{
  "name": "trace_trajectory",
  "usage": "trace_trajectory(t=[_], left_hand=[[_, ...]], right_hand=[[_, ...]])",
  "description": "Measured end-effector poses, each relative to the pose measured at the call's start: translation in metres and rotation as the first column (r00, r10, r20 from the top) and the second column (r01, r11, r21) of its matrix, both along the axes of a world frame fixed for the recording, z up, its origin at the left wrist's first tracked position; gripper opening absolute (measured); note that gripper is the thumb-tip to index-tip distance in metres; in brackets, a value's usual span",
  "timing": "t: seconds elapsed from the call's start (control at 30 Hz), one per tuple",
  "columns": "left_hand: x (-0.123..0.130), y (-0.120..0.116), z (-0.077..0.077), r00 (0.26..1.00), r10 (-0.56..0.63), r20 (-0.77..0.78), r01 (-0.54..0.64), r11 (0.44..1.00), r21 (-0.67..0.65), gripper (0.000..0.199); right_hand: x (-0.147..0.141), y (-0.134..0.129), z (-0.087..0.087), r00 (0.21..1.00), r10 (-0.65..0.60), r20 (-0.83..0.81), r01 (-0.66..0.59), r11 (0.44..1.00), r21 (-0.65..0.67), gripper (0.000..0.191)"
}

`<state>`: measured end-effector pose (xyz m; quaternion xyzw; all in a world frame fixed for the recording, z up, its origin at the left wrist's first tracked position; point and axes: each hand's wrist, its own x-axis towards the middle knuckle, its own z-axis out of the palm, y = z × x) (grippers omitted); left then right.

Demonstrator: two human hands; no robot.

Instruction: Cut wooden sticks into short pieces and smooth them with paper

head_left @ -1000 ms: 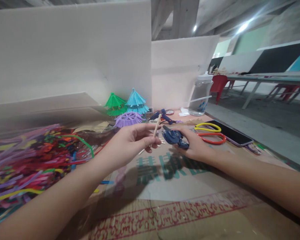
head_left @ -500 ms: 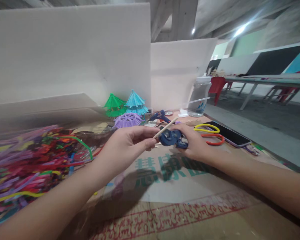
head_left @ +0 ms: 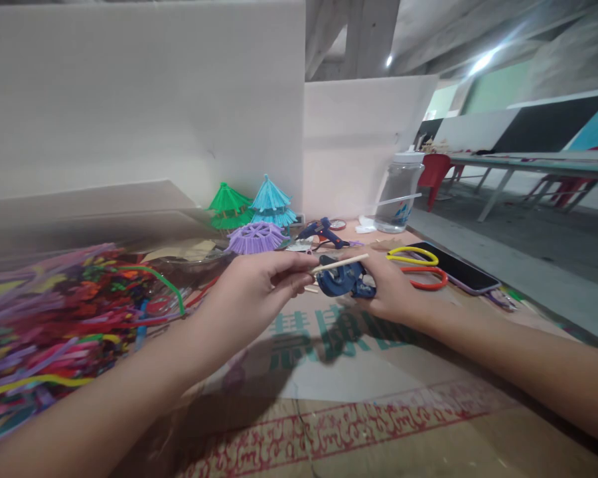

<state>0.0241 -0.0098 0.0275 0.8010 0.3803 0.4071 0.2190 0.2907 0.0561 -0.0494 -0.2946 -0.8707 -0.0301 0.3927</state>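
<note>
My left hand (head_left: 283, 282) pinches one end of a thin pale wooden stick (head_left: 346, 261) between thumb and fingers. The stick points right, nearly level, rising slightly. Wrapped in my right hand (head_left: 391, 282) is a dark blue hand tool with a curved, hooked jaw (head_left: 336, 282); its handle is mostly hidden by the palm. The stick passes in front of the tool's upper side; whether they touch I cannot tell. Both hands are held above a cardboard sheet (head_left: 279, 418) with green characters and a red printed band.
Coloured pipe cleaners (head_left: 74, 318) are heaped at left. Behind my hands stand green (head_left: 229, 206), light blue (head_left: 271, 202) and purple (head_left: 256, 239) craft roofs, a glue gun (head_left: 323, 231) and a water bottle (head_left: 398, 192). Scissors with yellow and orange handles (head_left: 423, 269) and a phone (head_left: 455, 265) lie right.
The stick has swung down from a steep slant to nearly level, its free end moving right across the blue tool. Both hands stay in about the same place.
</note>
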Motion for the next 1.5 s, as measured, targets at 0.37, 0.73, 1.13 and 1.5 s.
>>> trace_trajectory(t=[0.37, 0.73, 1.13, 1.5], left_hand=[[-0.002, -0.005, 0.009, 0.999, 0.027, -0.038, -0.019, 0.980, 0.200, 0.009], [-0.003, -0.005, 0.012, 0.992, 0.082, -0.099, -0.047, 0.949, 0.311, 0.019], [-0.003, 0.005, -0.006, 0.995, -0.095, 0.015, 0.095, 0.995, -0.036, 0.014], [0.019, 0.005, -0.023, 0.981, -0.089, 0.174, 0.157, 0.887, -0.434, 0.009]], right_hand=[[0.002, 0.003, -0.007, 1.000, 0.017, 0.009, -0.018, 0.999, 0.029, 0.059], [0.003, 0.003, -0.012, 0.998, 0.003, 0.055, -0.002, 1.000, -0.021, 0.064], [0.004, 0.001, -0.012, 0.999, 0.026, 0.041, -0.025, 0.999, -0.044, 0.062], [-0.030, -0.052, 0.019, 0.960, 0.106, -0.260, -0.195, 0.918, -0.345, 0.009]])
